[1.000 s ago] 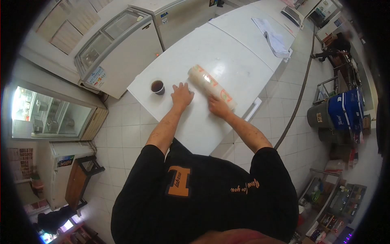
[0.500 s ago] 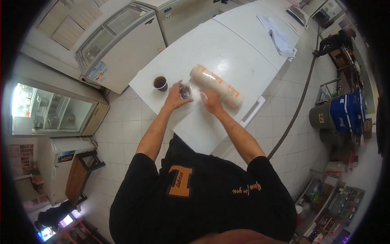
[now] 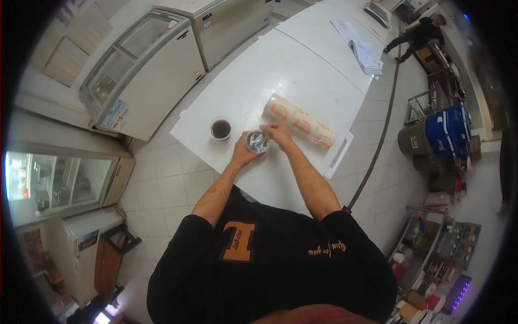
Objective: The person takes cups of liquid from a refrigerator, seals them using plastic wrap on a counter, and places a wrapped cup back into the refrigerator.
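Note:
My left hand (image 3: 244,152) is wrapped round a small cup (image 3: 257,142) with dark contents and a shiny, clear-looking top. At the cup's far right rim, the fingers of my right hand (image 3: 279,134) are pinched together; whatever is between them is too small to make out. A second cup (image 3: 220,129) of dark liquid stands open on the white table (image 3: 232,97), left of my left hand. Just beyond my right hand lies a thick roll of clear wrap (image 3: 299,121) with orange print.
Papers (image 3: 359,46) lie at the table's far end. Chest freezers (image 3: 156,81) line the left side, with a lit glass-door fridge (image 3: 59,178) nearer. A dark hose (image 3: 377,156) crosses the floor at right. Another person (image 3: 421,38) stands at the far right.
My right hand has moved from beside the roll to the cup's rim, its fingers now pinched there. The view has shifted, and the person at far right shows more fully.

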Tool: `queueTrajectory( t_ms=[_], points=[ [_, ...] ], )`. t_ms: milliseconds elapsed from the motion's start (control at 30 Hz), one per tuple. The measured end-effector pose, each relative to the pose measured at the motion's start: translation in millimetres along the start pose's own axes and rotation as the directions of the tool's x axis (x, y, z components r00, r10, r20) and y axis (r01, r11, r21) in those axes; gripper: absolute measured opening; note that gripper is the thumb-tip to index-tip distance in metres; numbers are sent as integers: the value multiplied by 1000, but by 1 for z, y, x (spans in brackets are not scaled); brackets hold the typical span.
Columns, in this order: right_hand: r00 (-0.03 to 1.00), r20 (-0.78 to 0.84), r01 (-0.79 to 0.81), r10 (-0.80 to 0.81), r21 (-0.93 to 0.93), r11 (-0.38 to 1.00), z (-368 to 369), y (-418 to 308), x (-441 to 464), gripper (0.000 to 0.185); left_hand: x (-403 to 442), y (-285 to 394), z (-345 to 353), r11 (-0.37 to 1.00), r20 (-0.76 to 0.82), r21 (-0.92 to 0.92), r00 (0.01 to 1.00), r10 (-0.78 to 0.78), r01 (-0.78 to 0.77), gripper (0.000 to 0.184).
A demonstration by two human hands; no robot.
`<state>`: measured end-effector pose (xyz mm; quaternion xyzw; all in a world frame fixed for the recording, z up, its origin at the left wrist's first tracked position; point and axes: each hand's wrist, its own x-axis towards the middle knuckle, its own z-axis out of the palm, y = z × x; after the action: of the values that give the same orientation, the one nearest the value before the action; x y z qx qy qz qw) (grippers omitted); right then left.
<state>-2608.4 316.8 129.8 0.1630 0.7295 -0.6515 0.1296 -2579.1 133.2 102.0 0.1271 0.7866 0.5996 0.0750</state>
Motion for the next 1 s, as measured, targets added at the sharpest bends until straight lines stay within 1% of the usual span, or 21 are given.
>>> queueTrajectory(
  t_ms=[33,133,167,233,267,333,367,433,467,500,533,567,633,667,733,767,833,900,933,967,1000],
  points=[
    [1000,22,-2,3,-21,1000,-4,-1,2,25,3,0,1,1000,-7,-12,1000,-1,1,68],
    [999,37,-18,21,-94,995,-8,0,7,29,11,-3,-5,995,105,-82,993,-46,54,63],
    [999,37,-21,26,-118,993,-8,0,8,30,12,-4,-7,998,115,-53,993,-33,40,62],
    [990,93,-114,110,35,993,-6,1,6,31,16,-4,-10,1000,132,11,991,-7,6,61],
    [981,128,-159,145,112,981,-6,4,7,31,17,-5,-11,1000,140,6,990,-13,12,60],
    [959,193,-227,206,91,970,-9,12,12,29,17,-7,-12,1000,157,-2,987,-30,31,59],
    [945,226,-258,235,78,963,-12,20,16,28,16,-10,-11,1000,157,-13,988,0,2,60],
    [962,199,-182,186,-37,983,-18,40,22,28,15,-18,-8,998,156,-35,986,58,-53,63],
    [968,188,-148,164,-94,985,-19,45,19,29,14,-14,-9,998,193,6,979,64,-66,68],
    [999,46,-17,26,-194,981,-21,50,16,28,13,-10,-11,996,231,48,971,68,-81,72],
    [989,-83,94,-125,-308,947,-22,56,10,28,11,-6,-13,991,271,90,960,69,-97,76],
    [940,-192,177,-282,-432,885,-20,61,3,27,6,-11,-10,976,222,139,966,134,-168,83],
    [835,-469,169,-287,-278,945,-8,46,-27,25,-4,-27,-4,922,134,244,952,275,-300,96],
    [756,-595,188,-275,-205,961,-2,39,-40,24,-4,-26,-6,929,125,200,949,290,-310,101],
    [796,-560,181,-230,-142,973,12,53,-67,22,-9,-22,-13,938,109,106,942,318,-329,112],
    [815,-539,179,-213,-115,977,18,60,-80,22,-9,-20,-13,941,93,92,943,319,-327,114],
    [850,-525,161,-39,188,969,41,66,-95,30,-5,-14,-9,941,55,58,943,330,-333,117],
    [841,-529,179,-116,68,981,51,100,-90,37,-1,-26,5,960,38,17,959,279,-280,108],
    [851,-510,84,-124,-101,991,53,106,-89,40,1,-39,17,980,10,19,980,200,-200,102],
    [828,-559,53,-44,0,999,55,119,-79,39,4,-50,27,991,-9,13,991,132,-132,96],
    [837,-532,46,-126,-160,986,54,101,-83,40,7,-43,24,975,-61,-26,974,218,-220,81]
  ],
)
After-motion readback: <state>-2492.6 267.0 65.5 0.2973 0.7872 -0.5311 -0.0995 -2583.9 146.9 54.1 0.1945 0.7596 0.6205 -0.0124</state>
